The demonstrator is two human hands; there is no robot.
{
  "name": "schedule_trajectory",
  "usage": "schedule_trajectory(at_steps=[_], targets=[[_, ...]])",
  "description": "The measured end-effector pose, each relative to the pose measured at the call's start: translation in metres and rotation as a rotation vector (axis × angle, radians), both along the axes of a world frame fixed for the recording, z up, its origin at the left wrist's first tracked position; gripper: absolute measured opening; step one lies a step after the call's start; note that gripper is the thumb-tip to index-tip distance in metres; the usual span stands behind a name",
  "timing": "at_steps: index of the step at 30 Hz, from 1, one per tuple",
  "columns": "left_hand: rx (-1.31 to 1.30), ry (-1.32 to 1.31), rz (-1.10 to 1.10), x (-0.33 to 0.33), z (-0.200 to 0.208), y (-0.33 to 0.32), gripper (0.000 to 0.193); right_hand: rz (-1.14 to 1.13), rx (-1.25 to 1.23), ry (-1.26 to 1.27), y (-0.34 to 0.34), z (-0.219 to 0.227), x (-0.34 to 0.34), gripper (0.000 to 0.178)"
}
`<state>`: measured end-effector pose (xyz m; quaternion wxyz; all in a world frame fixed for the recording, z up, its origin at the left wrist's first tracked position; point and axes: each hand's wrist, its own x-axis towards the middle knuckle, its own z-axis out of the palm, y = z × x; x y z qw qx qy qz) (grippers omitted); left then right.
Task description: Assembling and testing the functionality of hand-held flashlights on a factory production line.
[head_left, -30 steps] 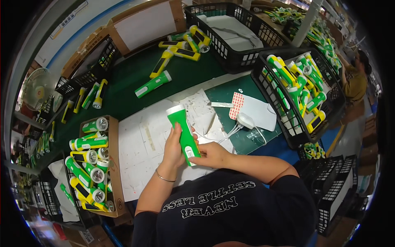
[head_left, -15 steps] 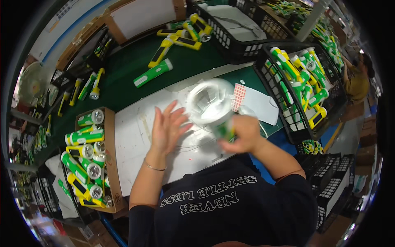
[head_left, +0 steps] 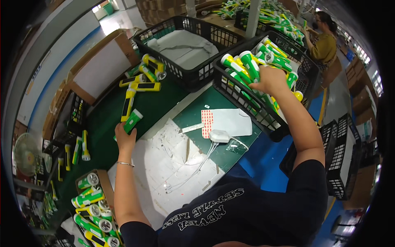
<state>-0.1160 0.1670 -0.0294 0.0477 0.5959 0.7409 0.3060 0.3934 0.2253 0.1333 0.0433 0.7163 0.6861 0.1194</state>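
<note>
A green flashlight [head_left: 133, 119] with a white head lies on the dark green surface at left, and my left hand [head_left: 126, 138] is closed around its body. Over at the upper right, my right hand [head_left: 270, 79] reaches into a black plastic crate [head_left: 230, 91]. Its fingers are curled over a green-and-white flashlight [head_left: 249, 65] among several green and yellow ones; the fingertips are partly hidden. Just beyond my left hand lies a loose group of yellow flashlights [head_left: 128, 103] with dark panels.
A cardboard box [head_left: 108, 181] of flashlights stands at lower left. White cables run from a white adapter [head_left: 219, 136] over a worn white board [head_left: 158, 158]. A second black crate [head_left: 193, 78] stands at the back. A person in a yellow top [head_left: 323, 47] is at far right.
My view has turned to the right. My right hand has gone from above the white board, with a blurred flashlight, to the crate. The open left hand has closed on the green flashlight.
</note>
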Motion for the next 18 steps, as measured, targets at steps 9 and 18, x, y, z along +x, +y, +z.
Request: schedule_trajectory(at_steps=[9, 18], targets=[[-0.343, 0.482, 0.047, 0.026, 0.034, 0.026, 0.061, -0.154, -0.037, -0.016, 0.068, -0.044, 0.045, 0.088], [-0.136, -0.314, -0.187, 0.023, 0.038, -0.01, 0.043, -0.248, 0.074, -0.03, 0.126, -0.087, 0.131, 0.055]])
